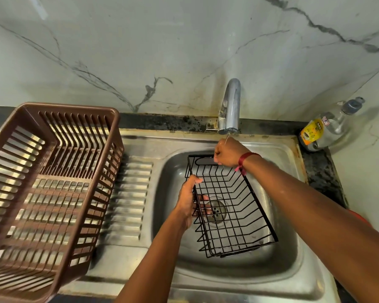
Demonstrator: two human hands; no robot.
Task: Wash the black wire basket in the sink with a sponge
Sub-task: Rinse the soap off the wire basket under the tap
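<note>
The black wire basket (232,193), a thin-barred oblong grid, sits tilted in the dull, rounded steel sink (278,265) above the drain; a curved chrome faucet (231,106) trickles from a grey-veined marble wall (140,51). On the ribbed drainboard stands a brown slatted plastic rack (68,106); a clear bottle (328,130) occupies the speckled dark bench (322,178). The hands are apart; the left hand (187,200) clasps the basket's left rim, the right hand (228,155) closes over its far corner.

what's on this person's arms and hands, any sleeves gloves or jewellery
Both forearms are bare, with no sleeves in view and no gloves. The right hand has at its wrist a dark red thread band with loose ends trailing off it. The left hand and its wrist show no watch, ring or band.
</note>
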